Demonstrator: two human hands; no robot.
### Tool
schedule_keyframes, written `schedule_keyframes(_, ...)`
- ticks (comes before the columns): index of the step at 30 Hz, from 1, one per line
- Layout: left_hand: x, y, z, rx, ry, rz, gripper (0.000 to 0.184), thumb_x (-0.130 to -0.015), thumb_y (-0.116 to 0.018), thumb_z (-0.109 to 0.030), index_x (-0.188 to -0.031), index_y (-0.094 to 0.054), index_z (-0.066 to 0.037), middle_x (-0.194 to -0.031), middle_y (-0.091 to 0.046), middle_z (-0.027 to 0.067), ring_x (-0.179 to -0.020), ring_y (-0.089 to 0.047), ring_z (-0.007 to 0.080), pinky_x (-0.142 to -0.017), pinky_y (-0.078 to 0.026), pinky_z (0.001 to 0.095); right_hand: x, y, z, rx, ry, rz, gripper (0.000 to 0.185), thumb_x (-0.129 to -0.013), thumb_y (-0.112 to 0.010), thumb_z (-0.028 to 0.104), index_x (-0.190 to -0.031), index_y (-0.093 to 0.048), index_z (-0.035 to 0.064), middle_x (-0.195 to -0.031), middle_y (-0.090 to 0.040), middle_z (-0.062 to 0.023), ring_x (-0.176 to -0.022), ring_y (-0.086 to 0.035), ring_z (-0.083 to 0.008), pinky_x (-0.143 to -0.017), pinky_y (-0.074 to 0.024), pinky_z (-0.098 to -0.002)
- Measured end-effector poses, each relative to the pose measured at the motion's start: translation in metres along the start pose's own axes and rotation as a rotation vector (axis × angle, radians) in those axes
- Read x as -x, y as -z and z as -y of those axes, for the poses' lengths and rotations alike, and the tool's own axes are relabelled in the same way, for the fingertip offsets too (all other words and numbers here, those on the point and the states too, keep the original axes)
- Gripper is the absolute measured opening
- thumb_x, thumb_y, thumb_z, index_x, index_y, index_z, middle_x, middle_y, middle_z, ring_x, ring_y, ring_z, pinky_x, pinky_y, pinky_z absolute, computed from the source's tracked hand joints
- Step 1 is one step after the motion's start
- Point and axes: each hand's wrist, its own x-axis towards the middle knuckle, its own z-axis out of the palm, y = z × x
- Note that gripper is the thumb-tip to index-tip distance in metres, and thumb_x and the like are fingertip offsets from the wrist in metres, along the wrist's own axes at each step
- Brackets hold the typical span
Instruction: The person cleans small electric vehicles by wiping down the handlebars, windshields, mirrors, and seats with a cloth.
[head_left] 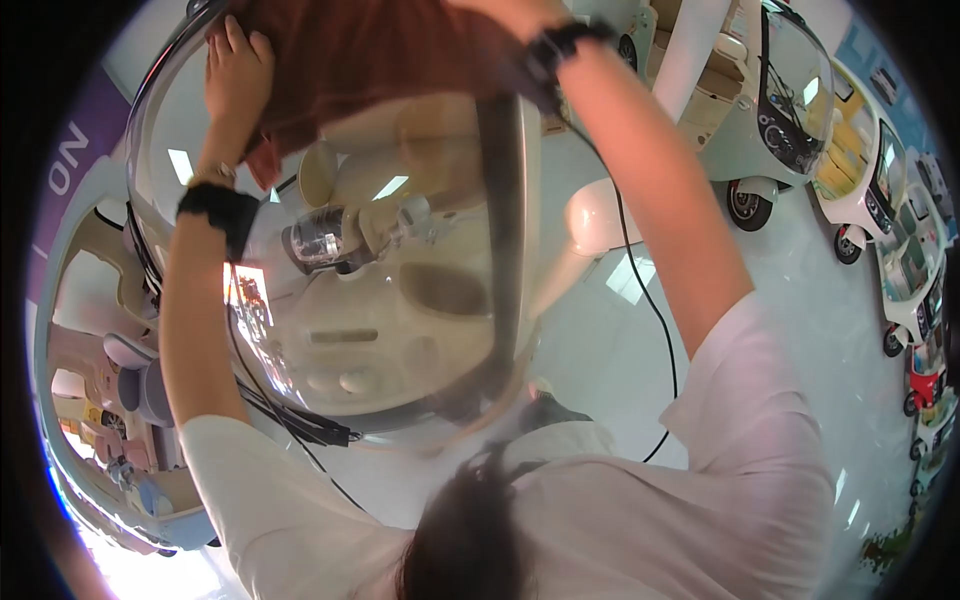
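A brown cloth [385,55] is spread over the upper part of the curved windshield [420,330] of a small cream vehicle. My left hand [238,80] lies at the cloth's left edge with its fingers stretched out. At the top of the view, my right hand [515,14] is at the cloth's upper right; its fingers are blurred and cut off by the frame. Through the glass show a steering handle and dashboard. A black wiper [310,425] rests along the windshield's lower edge. Black bands with cables circle both wrists.
A rounded cream part [592,215] juts out on the vehicle's right side. Beyond the pale shiny floor [790,300], several small vehicles stand in a row, one a grey-green three-wheeler [740,130]. More vehicles and a purple wall panel [85,165] are at the left.
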Motion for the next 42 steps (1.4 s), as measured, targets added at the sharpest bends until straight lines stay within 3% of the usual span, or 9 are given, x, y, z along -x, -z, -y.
schedule_keyframes(3,0.069,0.078,-0.060,0.236,0.158,-0.038,0.060,-0.102,-0.041,-0.034,-0.150,-0.037,0.002,-0.146,-0.045,0.0329,-0.138,-0.042,0.0464,-0.118,-0.032,0.0486,0.087,0.041,0.043,-0.116,-0.040,-0.040,0.068,-0.101,-0.052,0.038,-0.143,-0.040,-0.0142,-0.144,-0.047,-0.0313,-0.129,-0.048,-0.0450,-0.110,-0.0375,-0.0504)
schedule_keyframes(4,0.093,0.095,-0.070,0.261,0.166,-0.012,0.060,-0.102,-0.042,-0.033,-0.151,-0.036,0.001,-0.147,-0.044,0.0329,-0.138,-0.042,0.0463,-0.119,-0.031,0.0487,0.113,0.058,0.058,-0.141,-0.062,-0.017,0.058,-0.098,-0.056,0.025,-0.141,-0.044,-0.0116,-0.138,-0.054,-0.0289,-0.127,-0.053,-0.0436,-0.109,-0.0414,-0.0479)
schedule_keyframes(6,0.141,0.124,-0.090,0.303,0.203,0.031,0.060,-0.101,-0.044,-0.031,-0.152,-0.035,0.001,-0.147,-0.043,0.0326,-0.139,-0.041,0.0461,-0.119,-0.030,0.0490,0.168,0.063,0.069,-0.219,-0.077,0.071,0.074,-0.095,-0.062,0.036,-0.149,-0.036,-0.0075,-0.139,-0.049,-0.0309,-0.128,-0.046,-0.0480,-0.112,-0.0339,-0.0519)
schedule_keyframes(9,0.202,0.159,-0.112,0.339,0.269,0.074,0.061,-0.100,-0.047,-0.026,-0.153,-0.033,0.001,-0.149,-0.042,0.0318,-0.141,-0.037,0.0464,-0.120,-0.027,0.0506,0.241,0.075,0.095,-0.212,-0.050,0.004,0.059,-0.096,-0.054,0.024,-0.145,-0.042,-0.0072,-0.121,-0.055,-0.0270,-0.105,-0.051,-0.0477,-0.097,-0.0397,-0.0549)
schedule_keyframes(16,0.309,0.219,-0.160,0.361,0.443,0.316,0.069,-0.091,-0.054,-0.017,-0.152,-0.031,0.006,-0.154,-0.033,0.0320,-0.147,-0.028,0.0470,-0.122,-0.021,0.0534,0.392,0.111,0.137,-0.316,-0.097,0.579,0.060,-0.092,-0.055,0.015,-0.151,-0.045,0.0080,-0.144,-0.047,-0.0275,-0.126,-0.045,-0.0505,-0.106,-0.0318,-0.0605)
schedule_keyframes(21,0.358,0.241,-0.179,0.368,0.475,0.408,0.067,-0.090,-0.056,-0.017,-0.149,-0.035,0.006,-0.153,-0.035,0.0313,-0.147,-0.030,0.0445,-0.121,-0.024,0.0543,0.447,0.122,0.165,-0.421,-0.197,0.548,0.053,-0.093,-0.057,0.014,-0.144,-0.053,0.0029,-0.137,-0.055,-0.0254,-0.124,-0.050,-0.0459,-0.106,-0.0355,-0.0545)
schedule_keyframes(28,0.371,0.260,-0.182,0.341,0.541,0.324,0.050,-0.089,-0.059,-0.018,-0.136,-0.053,0.001,-0.145,-0.050,0.0228,-0.141,-0.043,0.0376,-0.117,-0.033,0.0507,0.387,0.144,0.138,-0.473,0.254,0.649,0.061,-0.094,-0.057,0.016,-0.150,-0.040,-0.0019,-0.147,-0.045,-0.0276,-0.138,-0.038,-0.0494,-0.113,-0.0277,-0.0569)
schedule_keyframes(34,0.374,0.278,-0.177,0.360,0.543,0.288,0.049,-0.086,-0.060,-0.016,-0.131,-0.055,0.001,-0.143,-0.052,0.0219,-0.139,-0.046,0.0330,-0.117,-0.035,0.0462,0.272,0.136,0.167,-0.200,0.301,0.488,0.063,-0.099,-0.053,0.028,-0.152,-0.035,-0.0012,-0.154,-0.038,-0.0250,-0.140,-0.038,-0.0427,-0.115,-0.0279,-0.0535)
schedule_keyframes(42,0.431,0.323,-0.179,0.368,0.653,0.414,0.062,-0.087,-0.062,-0.013,-0.144,-0.045,0.003,-0.143,-0.050,0.0236,-0.136,-0.047,0.0357,-0.115,-0.038,0.0437,0.219,0.076,0.248,-0.161,0.450,0.369,0.059,-0.096,-0.057,0.025,-0.146,-0.043,-0.0021,-0.137,-0.056,-0.0200,-0.130,-0.050,-0.0347,-0.113,-0.0313,-0.0515)
